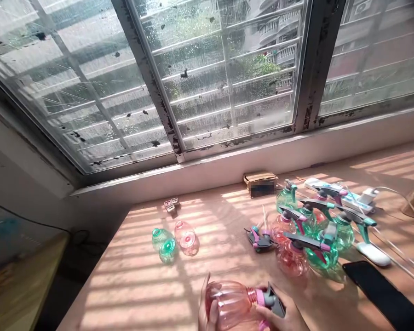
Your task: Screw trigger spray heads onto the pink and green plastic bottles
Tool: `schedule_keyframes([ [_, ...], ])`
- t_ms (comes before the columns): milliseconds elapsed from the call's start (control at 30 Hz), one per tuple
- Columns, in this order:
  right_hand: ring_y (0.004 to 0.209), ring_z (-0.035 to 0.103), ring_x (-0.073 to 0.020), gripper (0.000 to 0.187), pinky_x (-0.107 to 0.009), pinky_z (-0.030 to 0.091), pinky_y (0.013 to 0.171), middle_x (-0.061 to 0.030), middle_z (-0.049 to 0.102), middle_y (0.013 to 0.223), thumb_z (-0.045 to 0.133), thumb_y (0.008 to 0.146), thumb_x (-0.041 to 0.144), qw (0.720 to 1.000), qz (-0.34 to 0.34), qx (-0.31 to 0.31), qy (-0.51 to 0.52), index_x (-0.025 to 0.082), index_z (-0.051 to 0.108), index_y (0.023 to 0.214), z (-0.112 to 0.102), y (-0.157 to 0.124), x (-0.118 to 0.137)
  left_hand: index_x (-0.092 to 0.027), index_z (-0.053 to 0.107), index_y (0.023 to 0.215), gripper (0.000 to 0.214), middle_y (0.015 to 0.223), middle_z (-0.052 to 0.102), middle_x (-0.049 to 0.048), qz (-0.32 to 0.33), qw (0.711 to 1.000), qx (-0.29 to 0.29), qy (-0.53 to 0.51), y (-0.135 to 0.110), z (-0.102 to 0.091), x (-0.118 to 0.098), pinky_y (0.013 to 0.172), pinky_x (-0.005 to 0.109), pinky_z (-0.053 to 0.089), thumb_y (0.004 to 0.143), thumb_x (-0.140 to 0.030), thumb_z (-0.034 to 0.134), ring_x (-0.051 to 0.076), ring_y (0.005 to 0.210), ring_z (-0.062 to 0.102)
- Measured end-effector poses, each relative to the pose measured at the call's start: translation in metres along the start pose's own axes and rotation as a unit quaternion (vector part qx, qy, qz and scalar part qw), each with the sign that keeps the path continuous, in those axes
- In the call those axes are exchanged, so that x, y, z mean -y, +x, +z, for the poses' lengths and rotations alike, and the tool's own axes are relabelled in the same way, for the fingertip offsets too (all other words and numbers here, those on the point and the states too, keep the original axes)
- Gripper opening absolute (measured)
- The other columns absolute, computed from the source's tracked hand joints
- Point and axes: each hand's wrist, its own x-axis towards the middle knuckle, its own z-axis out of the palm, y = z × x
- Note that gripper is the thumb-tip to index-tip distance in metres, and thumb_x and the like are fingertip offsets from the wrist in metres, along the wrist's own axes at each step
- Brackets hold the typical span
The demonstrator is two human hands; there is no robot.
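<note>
A pink see-through spray bottle [229,301] lies on its side in front of me, low in the picture, with its neck to the right. My left hand [207,310] is closed around its base end. My right hand [288,310] grips the grey and pink spray head [271,299] at the bottle's neck. Beyond them, a green bottle [163,246] and a pink bottle [186,238] without spray heads stand side by side. Loose spray heads [260,239] with dip tubes lie right of centre.
Several green and pink spray bottles with heads [291,259] are grouped at the right. By them are a white mouse [374,253], a black phone [386,292] and a power strip [355,200]. A cardboard box [260,184] and small blocks [171,205] lie near the window wall.
</note>
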Motion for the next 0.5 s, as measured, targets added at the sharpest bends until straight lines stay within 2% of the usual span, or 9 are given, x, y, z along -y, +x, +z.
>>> schedule_keyframes([
  [133,0.088,0.077,-0.035,0.048,-0.038,0.063,0.073,-0.0117,0.081,0.093,0.081,0.068,0.061,0.994,0.023,0.083,0.069,0.019,0.077,0.09,-0.005,0.001,0.007,-0.024,0.057,0.145,0.072,0.125,0.074,0.0107,0.008,0.999,0.036,0.01,-0.009,-0.001,-0.005,0.113,0.045,0.045,0.087,-0.066,0.062,0.036,0.121,0.066],
  [233,0.086,0.076,-0.0321,0.042,-0.036,0.062,0.068,-0.0116,0.081,0.095,0.083,0.071,0.054,0.987,0.038,0.126,0.097,0.019,0.076,0.093,-0.009,0.001,0.012,-0.025,0.048,0.152,0.07,0.13,0.072,0.0109,0.004,0.998,0.064,0.013,-0.013,-0.001,-0.008,0.112,0.044,0.045,0.093,-0.06,0.058,0.034,0.124,0.065],
  [367,0.075,0.075,-0.0282,0.035,-0.034,0.061,0.063,-0.0079,0.08,0.084,0.083,0.075,0.042,0.984,0.049,0.139,0.098,0.018,0.078,0.101,-0.011,0.0,0.017,-0.025,0.042,0.156,0.072,0.133,0.071,0.0114,0.008,0.997,0.068,0.018,-0.015,-0.003,-0.004,0.112,0.041,0.046,0.094,-0.059,0.057,0.033,0.125,0.065],
  [500,0.08,0.077,-0.0311,0.03,-0.034,0.062,0.066,-0.0094,0.083,0.084,0.082,0.073,0.036,0.985,0.043,0.133,0.099,0.017,0.08,0.096,-0.008,0.002,0.017,-0.025,0.038,0.157,0.079,0.134,0.069,0.0122,0.026,0.997,0.064,0.026,-0.013,-0.009,0.001,0.114,0.042,0.045,0.091,-0.058,0.065,0.034,0.129,0.062],
])
